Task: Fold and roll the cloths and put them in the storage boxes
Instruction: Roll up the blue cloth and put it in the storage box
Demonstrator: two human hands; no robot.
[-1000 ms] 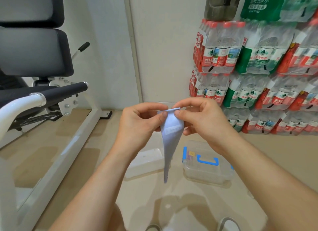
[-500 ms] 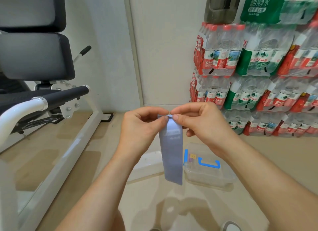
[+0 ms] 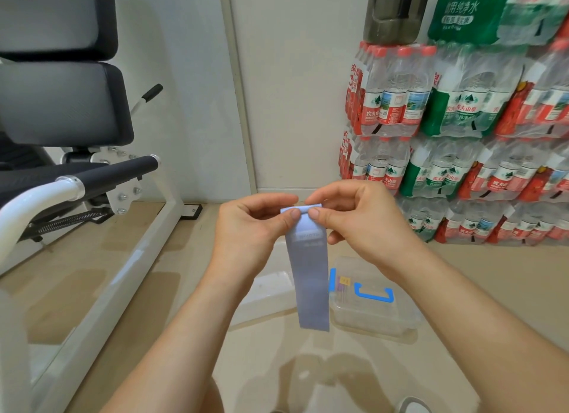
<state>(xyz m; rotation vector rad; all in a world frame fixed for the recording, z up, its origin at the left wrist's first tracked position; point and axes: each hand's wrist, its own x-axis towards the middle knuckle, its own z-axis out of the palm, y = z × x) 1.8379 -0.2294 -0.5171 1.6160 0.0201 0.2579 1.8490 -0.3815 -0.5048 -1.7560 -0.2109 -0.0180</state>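
A pale blue cloth (image 3: 309,277), folded into a narrow strip, hangs straight down in front of me. My left hand (image 3: 249,231) and my right hand (image 3: 360,221) pinch its top edge side by side, where the first turn of a small roll curls over the fingertips. On the floor behind and below the strip sits a clear plastic storage box (image 3: 374,302) with blue latches and its lid on. A second clear box or lid (image 3: 268,292) lies to its left, partly hidden by the cloth and my left forearm.
A white-framed exercise bench (image 3: 92,178) with black pads fills the left side. Stacked packs of water bottles (image 3: 455,129) line the wall at the right. Beige floor (image 3: 308,369) spreads below my arms, and a shoe tip (image 3: 412,406) shows at the bottom edge.
The strip has untwisted and now hangs flat and square to me. Its top edge has curled over between my fingertips. Both hands stayed at about the same height.
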